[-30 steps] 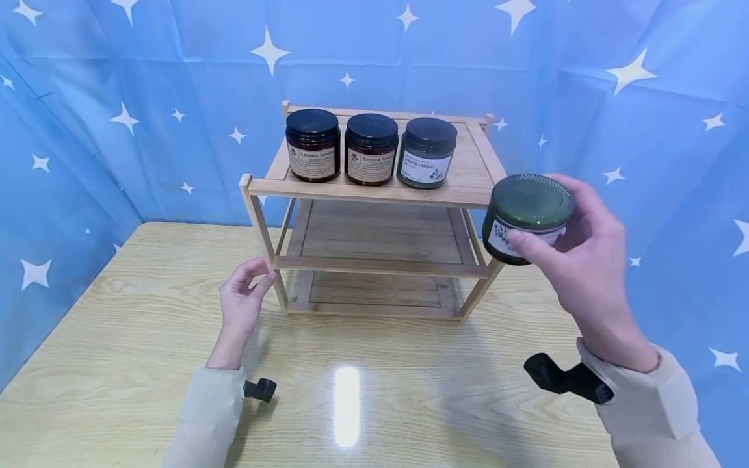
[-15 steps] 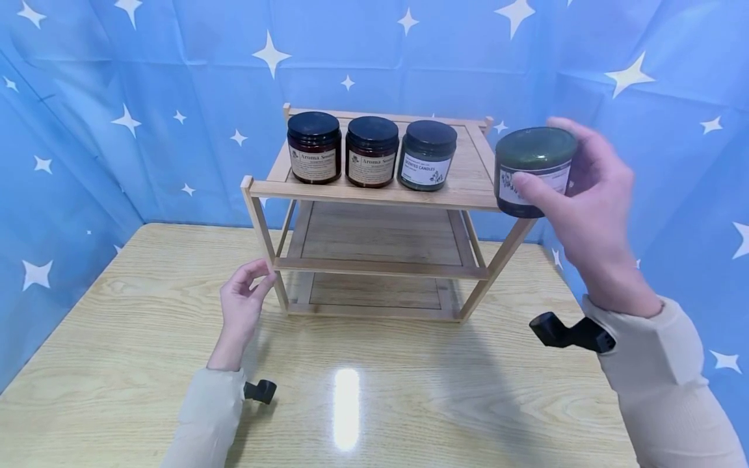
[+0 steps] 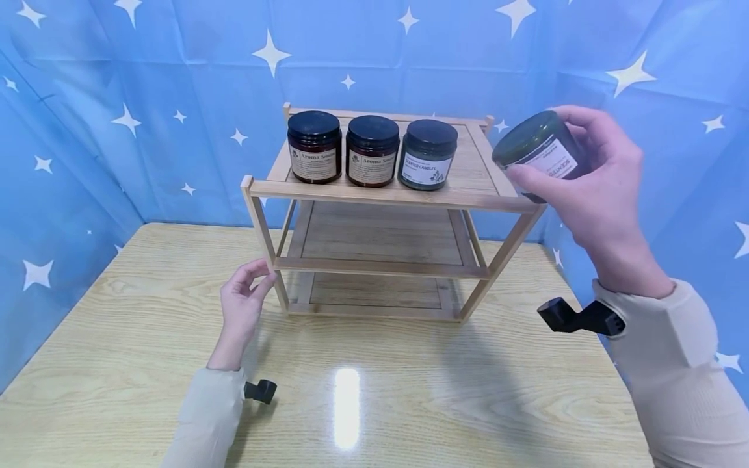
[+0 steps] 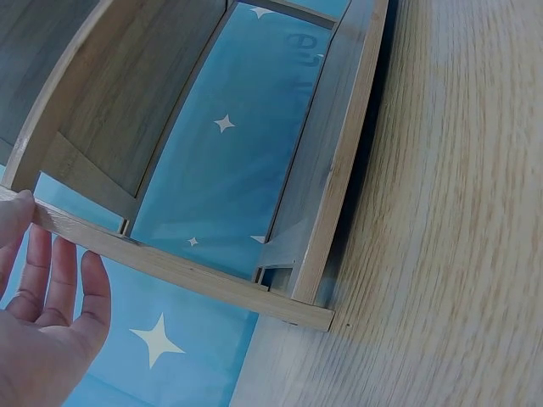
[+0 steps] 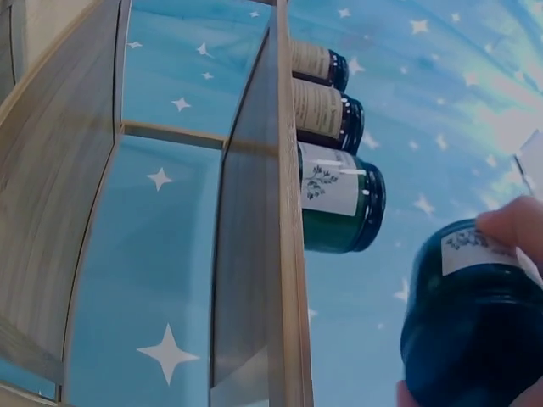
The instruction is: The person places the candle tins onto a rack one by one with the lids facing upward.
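My right hand (image 3: 611, 185) grips a green glass scented candle jar (image 3: 529, 146) just off the right end of the rack's top shelf. The jar is tilted, its green base turned up and its white label partly behind my thumb. In the right wrist view, the dark lid end of this candle jar (image 5: 471, 339) faces the camera. Around the front left post of the wooden three-tier rack (image 3: 380, 265), my left hand (image 3: 241, 305) pinches with thumb and fingers. The left wrist view shows the thumb on the post (image 4: 170, 263), the other fingers loosely bent beside it.
Two brown candle jars (image 3: 314, 146) with black lids and a green scented candle jar (image 3: 427, 156) stand in a row on the top shelf. The shelf's right part (image 3: 476, 156) is bare. A starred blue curtain (image 3: 193, 97) hangs behind the wooden table (image 3: 146, 325).
My right hand has raised the green candle jar from beside the shelf's front corner, then tilted it and turned its label round. My left hand stays on the post.
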Motion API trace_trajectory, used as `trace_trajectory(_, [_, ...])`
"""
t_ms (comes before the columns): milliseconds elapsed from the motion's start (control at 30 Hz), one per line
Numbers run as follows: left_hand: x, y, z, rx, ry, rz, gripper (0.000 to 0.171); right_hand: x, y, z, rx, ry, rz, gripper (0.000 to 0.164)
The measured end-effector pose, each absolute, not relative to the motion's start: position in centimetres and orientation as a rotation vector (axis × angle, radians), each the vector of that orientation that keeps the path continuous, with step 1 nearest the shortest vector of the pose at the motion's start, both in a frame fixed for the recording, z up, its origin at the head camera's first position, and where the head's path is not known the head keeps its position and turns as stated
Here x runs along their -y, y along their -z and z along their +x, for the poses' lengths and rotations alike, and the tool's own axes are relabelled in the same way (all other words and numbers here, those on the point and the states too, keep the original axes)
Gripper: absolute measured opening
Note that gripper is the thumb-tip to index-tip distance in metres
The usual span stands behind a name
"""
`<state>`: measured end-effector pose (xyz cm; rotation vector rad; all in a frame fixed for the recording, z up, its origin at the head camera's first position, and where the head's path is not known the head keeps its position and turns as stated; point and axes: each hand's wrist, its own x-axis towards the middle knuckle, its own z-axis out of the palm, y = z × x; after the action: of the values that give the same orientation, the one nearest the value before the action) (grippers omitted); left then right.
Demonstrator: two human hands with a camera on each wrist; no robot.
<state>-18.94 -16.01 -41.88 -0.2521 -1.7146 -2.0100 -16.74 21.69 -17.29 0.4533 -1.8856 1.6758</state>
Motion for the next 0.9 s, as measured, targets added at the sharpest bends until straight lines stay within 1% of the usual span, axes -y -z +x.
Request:
trace_trajectory(233, [16.02,41.97,-19.01,1.715,2.005,-0.251,0.03,-22.1,16.98,-17.03,1.953,-1.656,0.301,0.06])
trace_trajectory(333, [16.07,42.04,-19.05,1.717,2.002,-0.254,0.029,-22.28,16.91,-17.08,1.987,-1.639,0.272,0.059])
trace_trajectory(567, [16.06,42.06,-19.09,1.71,2.001,-0.257,0.032,-22.43,16.55,-17.16,2.149,-1.394,0.204,0.063])
trace_trajectory(667, [16.06,42.07,-19.09,1.703,2.007,-0.252,0.032,-22.36,16.54,-17.28,2.141,-1.375,0.201,0.062])
trace_trajectory(900, [16.04,42.04,-19.07,1.709,2.006,-0.25,0.03,-22.35,16.58,-17.19,2.032,-1.534,0.301,0.058])
